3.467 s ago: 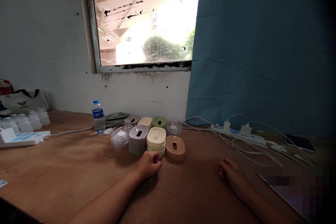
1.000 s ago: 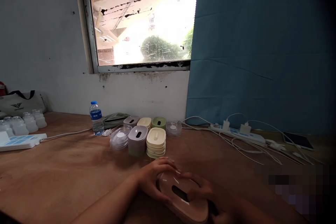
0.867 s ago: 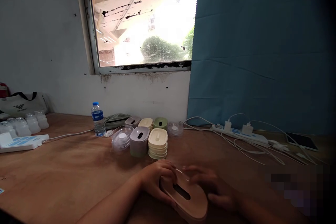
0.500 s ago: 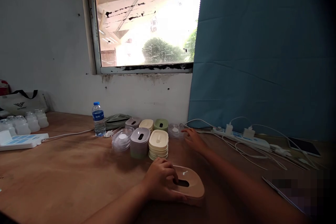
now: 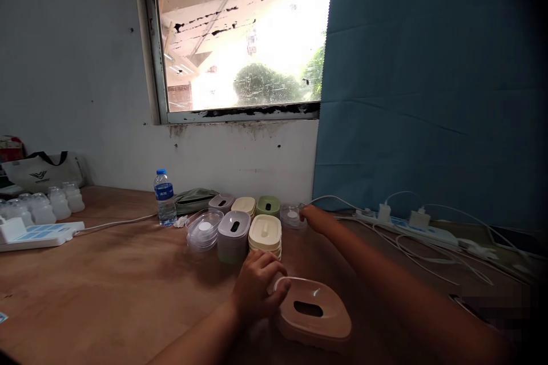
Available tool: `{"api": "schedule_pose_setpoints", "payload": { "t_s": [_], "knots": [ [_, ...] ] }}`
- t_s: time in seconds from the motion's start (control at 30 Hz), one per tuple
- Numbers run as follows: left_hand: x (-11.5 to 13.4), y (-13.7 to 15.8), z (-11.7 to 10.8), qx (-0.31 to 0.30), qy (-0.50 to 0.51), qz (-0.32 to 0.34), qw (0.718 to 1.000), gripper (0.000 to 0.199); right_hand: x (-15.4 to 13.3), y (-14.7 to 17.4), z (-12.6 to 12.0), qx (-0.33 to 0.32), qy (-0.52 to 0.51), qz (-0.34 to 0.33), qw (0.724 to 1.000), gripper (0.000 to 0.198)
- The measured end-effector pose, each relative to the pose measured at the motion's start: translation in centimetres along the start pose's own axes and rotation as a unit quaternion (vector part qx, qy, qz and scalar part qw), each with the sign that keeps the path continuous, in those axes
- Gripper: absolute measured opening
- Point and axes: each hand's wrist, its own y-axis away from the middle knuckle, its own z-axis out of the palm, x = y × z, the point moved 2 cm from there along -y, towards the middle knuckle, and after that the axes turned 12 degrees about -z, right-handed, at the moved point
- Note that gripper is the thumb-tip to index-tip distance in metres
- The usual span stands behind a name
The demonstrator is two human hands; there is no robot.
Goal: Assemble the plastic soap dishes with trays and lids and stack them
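A glossy pinkish-brown oval box [image 5: 314, 313] with a dark slot in its top stands at the front of the table. My left hand [image 5: 259, 285] is at its left rim, thumb apart from the bent fingers, the thumb overlapping the rim. Farther back, my right hand [image 5: 311, 218] is closed at the right edge of a small stack of clear plastic containers [image 5: 291, 217]; its fingertips are partly hidden. Beside that stack are a cream lidded stack [image 5: 265, 231], a lilac box [image 5: 234, 234] with a slot, a green slotted box [image 5: 269, 205] and more clear containers [image 5: 203, 229].
A water bottle [image 5: 165, 198] stands before a grey-green pouch [image 5: 194, 199]. White cables and a power strip [image 5: 411, 228] lie at the right. Another strip [image 5: 47, 236] and several translucent bottles [image 5: 57, 202] are at the left. A blue curtain [image 5: 419, 80] hangs behind.
My left hand has drawn its fingers out of the brown box's slot to the left rim. My right hand has closed in on the clear containers. The view has shifted slightly.
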Motion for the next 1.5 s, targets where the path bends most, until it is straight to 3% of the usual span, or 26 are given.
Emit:
{"api": "schedule_pose_setpoints", "payload": {
  "t_s": [0.13, 0.2, 0.3, 0.4, 0.53, 0.6, 0.67, 0.73, 0.87, 0.93, 1.0, 1.07, 1.13, 1.2, 1.27, 1.33, 1.4, 1.5],
  "knots": [
    [-1.7, -0.5, 0.1, 0.078, 0.019, -0.021, 0.997, 0.027, 0.2, 0.5, -0.3, 0.019, -0.003, -0.016, 1.0, 0.015],
    [-2.8, -0.7, 0.3, 0.089, 0.019, -0.026, 0.996, 0.036, 0.2, 0.7, -0.3, 0.029, -0.008, -0.022, 0.999, 0.025],
    [-4.2, -1.0, 0.7, 0.073, -0.008, -0.019, 0.997, 0.043, -0.5, 1.1, -0.4, 0.046, -0.018, -0.028, 0.998, 0.034],
    [-5.0, -1.3, 1.2, 0.054, -0.056, -0.009, 0.997, 0.044, -2.1, 2.1, -1.1, 0.081, -0.027, -0.031, 0.996, 0.031],
    [-5.5, -1.5, 1.8, 0.043, -0.103, -0.002, 0.994, 0.041, -5.7, 5.9, -2.0, 0.12, -0.067, -0.069, 0.988, 0.026],
    [-5.6, -1.6, 2.0, 0.041, -0.112, -0.005, 0.993, 0.037, -7.8, 8.9, -2.0, 0.101, -0.109, -0.106, 0.983, 0.025],
    [-5.6, -1.6, 2.0, 0.038, -0.114, -0.012, 0.993, 0.033, -9.5, 12.0, -1.5, 0.047, -0.214, -0.141, 0.965, 0.044],
    [-5.5, -1.6, 1.9, 0.036, -0.112, -0.019, 0.993, 0.03, -10.5, 14.6, -0.9, -0.002, -0.275, -0.109, 0.955, 0.067],
    [-5.2, -1.4, 1.6, 0.036, -0.1, -0.015, 0.994, 0.028, -11.1, 17.2, 0.0, -0.039, -0.331, -0.079, 0.939, 0.069],
    [-4.9, -1.3, 1.3, 0.045, -0.094, -0.004, 0.995, 0.027, -11.2, 17.5, 0.3, -0.037, -0.323, -0.08, 0.942, 0.083],
    [-4.5, -1.2, 1.1, 0.058, -0.088, 0.011, 0.994, 0.026, -11.2, 17.6, 0.6, -0.012, -0.31, -0.079, 0.947, 0.099],
    [-4.1, -1.1, 0.8, 0.074, -0.08, 0.03, 0.994, 0.024, -11.0, 17.8, 0.9, 0.039, -0.29, -0.092, 0.952, 0.102],
    [-3.7, -0.9, 0.5, 0.099, -0.069, 0.052, 0.991, 0.02, -10.5, 18.1, 0.8, 0.123, -0.268, -0.112, 0.949, 0.098],
    [-3.0, -0.7, 0.1, 0.105, -0.054, 0.081, 0.99, 0.017, -9.5, 18.6, 0.4, 0.241, -0.27, -0.104, 0.926, 0.095],
    [-2.1, -0.4, -0.1, 0.063, -0.039, 0.13, 0.989, 0.015, -8.2, 19.1, -0.1, 0.353, -0.306, -0.059, 0.882, 0.089],
    [-0.8, -0.1, 0.0, -0.028, -0.033, 0.191, 0.981, 0.016, -6.9, 19.4, -0.3, 0.41, -0.353, -0.01, 0.841, 0.082],
    [0.6, 0.2, 0.3, -0.124, -0.031, 0.243, 0.962, 0.018, -6.0, 19.5, -0.3, 0.41, -0.402, 0.015, 0.818, 0.081],
    [1.9, 0.5, 1.0, -0.231, -0.03, 0.275, 0.933, 0.021, -5.7, 19.2, 0.1, 0.359, -0.479, 0.016, 0.801, 0.086]
  ]
}}
